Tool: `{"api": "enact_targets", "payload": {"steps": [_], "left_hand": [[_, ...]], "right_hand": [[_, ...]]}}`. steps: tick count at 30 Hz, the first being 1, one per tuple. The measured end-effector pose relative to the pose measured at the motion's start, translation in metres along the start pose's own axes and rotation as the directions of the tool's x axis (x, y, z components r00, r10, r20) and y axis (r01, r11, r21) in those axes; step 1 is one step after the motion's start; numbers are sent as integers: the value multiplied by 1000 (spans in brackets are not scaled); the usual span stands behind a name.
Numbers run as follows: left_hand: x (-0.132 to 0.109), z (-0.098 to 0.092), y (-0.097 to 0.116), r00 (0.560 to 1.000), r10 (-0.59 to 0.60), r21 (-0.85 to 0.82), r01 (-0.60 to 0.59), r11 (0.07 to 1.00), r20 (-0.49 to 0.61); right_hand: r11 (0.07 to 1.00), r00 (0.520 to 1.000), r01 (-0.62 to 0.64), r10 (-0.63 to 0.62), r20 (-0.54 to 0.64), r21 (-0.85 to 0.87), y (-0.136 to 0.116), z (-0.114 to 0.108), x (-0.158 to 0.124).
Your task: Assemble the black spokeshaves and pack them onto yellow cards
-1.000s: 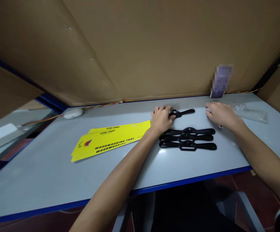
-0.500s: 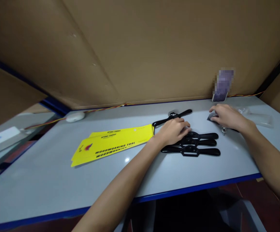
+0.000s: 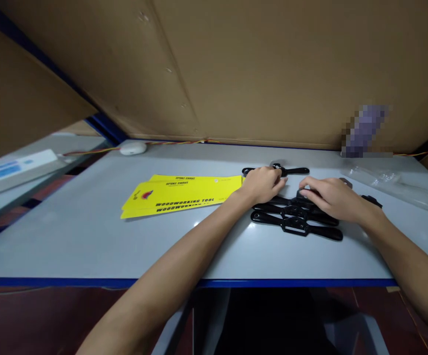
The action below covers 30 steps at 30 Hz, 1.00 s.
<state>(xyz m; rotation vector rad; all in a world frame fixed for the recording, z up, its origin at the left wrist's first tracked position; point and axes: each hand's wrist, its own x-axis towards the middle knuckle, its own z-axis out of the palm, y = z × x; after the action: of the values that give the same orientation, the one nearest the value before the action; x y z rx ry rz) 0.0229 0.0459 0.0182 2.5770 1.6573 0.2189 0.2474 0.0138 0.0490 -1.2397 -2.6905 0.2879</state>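
My left hand (image 3: 263,184) has its fingers curled at the middle of a black spokeshave (image 3: 295,171) lying at the back; its fingertips are partly hidden. My right hand (image 3: 328,198) is closed in a pinch on a small dark flat piece (image 3: 302,192), over the right part of several black spokeshaves. These lie side by side, and the nearest spokeshave (image 3: 295,226) shows its slotted middle. Yellow printed cards (image 3: 184,193), marked "spoke shave" and "woodworking tool", lie overlapped left of my left hand.
Clear plastic bags (image 3: 406,190) lie at the right. A small dark part (image 3: 372,200) is by my right wrist, and a grey piece (image 3: 345,182) lies behind that hand. A blurred phone-like object (image 3: 365,130) leans on the cardboard wall (image 3: 254,74). A white rounded device (image 3: 133,148) sits at the back left.
My right hand has moved left with the dark piece, toward the spokeshaves. My left hand has shifted back, closer to the rear spokeshave. The camera view has turned and tilted.
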Motion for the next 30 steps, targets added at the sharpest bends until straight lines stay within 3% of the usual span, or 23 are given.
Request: {"api": "enact_targets", "payload": {"steps": [4,9,15,22,30], "left_hand": [[-1,-4,3,1000,10,84,-11,996,10],[-4,-8,9,997,-70,190,64,980,22],[-12,-7,11,987,-141,280,158,947,-83],[-12,-7,11,978,-207,233,209,950,-33],[-10,-9,11,982,-183,141,187,972,-37]], "right_hand": [[999,998,-29,30,46,-16,1,0,0],[999,999,-18,17,38,45,2,3,0],[993,1000,-6,7,-5,120,0,14,6],[993,999,-44,42,21,109,9,13,4],[985,978,-123,100,182,119,20,5,4]]}}
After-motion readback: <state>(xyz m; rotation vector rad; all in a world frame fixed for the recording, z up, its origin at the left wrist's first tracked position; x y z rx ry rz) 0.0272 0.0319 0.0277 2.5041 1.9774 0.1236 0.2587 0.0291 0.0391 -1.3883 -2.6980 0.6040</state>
